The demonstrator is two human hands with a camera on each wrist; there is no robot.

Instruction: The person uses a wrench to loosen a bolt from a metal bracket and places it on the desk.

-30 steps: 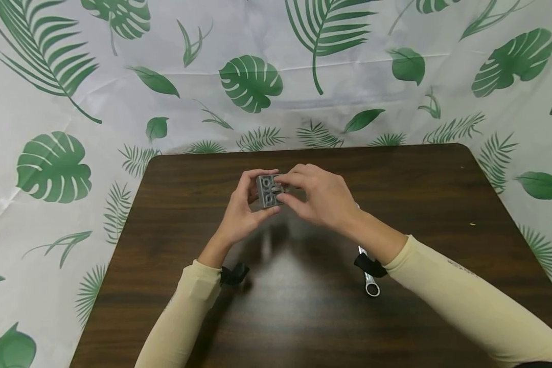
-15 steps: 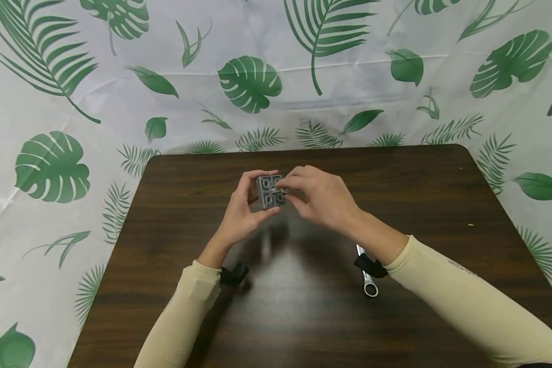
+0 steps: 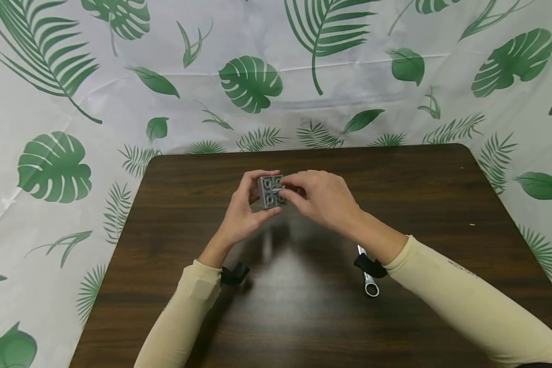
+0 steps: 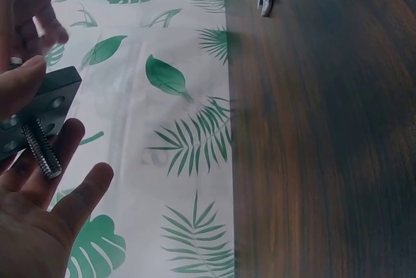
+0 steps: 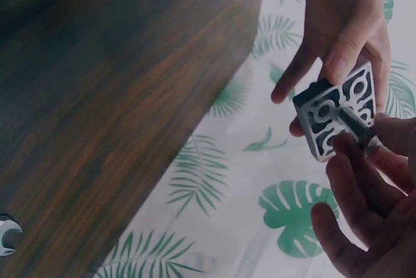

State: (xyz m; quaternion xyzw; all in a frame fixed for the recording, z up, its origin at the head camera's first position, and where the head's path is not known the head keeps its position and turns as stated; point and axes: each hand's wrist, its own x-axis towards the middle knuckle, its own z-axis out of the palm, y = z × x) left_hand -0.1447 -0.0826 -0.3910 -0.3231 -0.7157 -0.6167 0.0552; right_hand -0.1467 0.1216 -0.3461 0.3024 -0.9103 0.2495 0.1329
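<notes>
A square grey metal plate (image 3: 267,192) with round recesses is held up over the table. My left hand (image 3: 239,214) grips it by opposite edges, thumb below and fingers above in the head view. A threaded rod (image 5: 353,122) stands out from the recessed face near its middle. Thumb and fingertips of my right hand (image 3: 326,199) pinch the rod's outer end, partly hiding it. On the flat face, in the left wrist view, a threaded bolt shank (image 4: 43,151) sticks out of the plate between the left thumb and fingers.
A silver wrench (image 3: 371,287) lies on the dark wooden table (image 3: 276,317), partly under the right wrist's black strap (image 3: 370,266). A small pale chip (image 3: 472,224) is farther right. Behind the table hangs a white leaf-print cloth (image 3: 188,102).
The right thumb and fingers have shifted their hold around the rod's end, and that hand's knuckles sit slightly lower. The left hand and plate stay almost in place.
</notes>
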